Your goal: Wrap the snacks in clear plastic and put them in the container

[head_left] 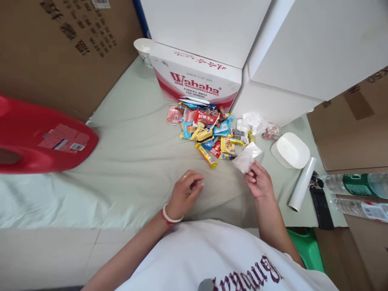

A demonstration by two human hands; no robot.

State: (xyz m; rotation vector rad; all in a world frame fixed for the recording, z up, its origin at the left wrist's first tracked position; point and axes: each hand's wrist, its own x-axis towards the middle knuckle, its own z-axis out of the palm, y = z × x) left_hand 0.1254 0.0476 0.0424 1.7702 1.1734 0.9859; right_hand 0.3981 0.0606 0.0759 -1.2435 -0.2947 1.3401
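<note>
My right hand (259, 180) pinches the lower edge of a small, flat, whitish clear plastic bag (247, 157) between thumb and fingers, just above the cloth. Left of it, my left hand (185, 192) hovers over the cloth with bent fingers and a gap between thumb and forefinger; nothing shows in it. In front of both hands lies a pile of wrapped snacks (206, 119) in red, blue, yellow and pink. A long yellow stick packet (206, 156) lies at the pile's near edge, closest to my left hand.
Behind the pile stands a Wahaba-style water carton (195, 79) beside a paper cup (144, 48). Crumpled clear plastic (253, 122), a white bowl (291, 150), a white roll (302, 184) and plastic bottles (357, 184) are on the right. A large red jug (45, 137) stands left.
</note>
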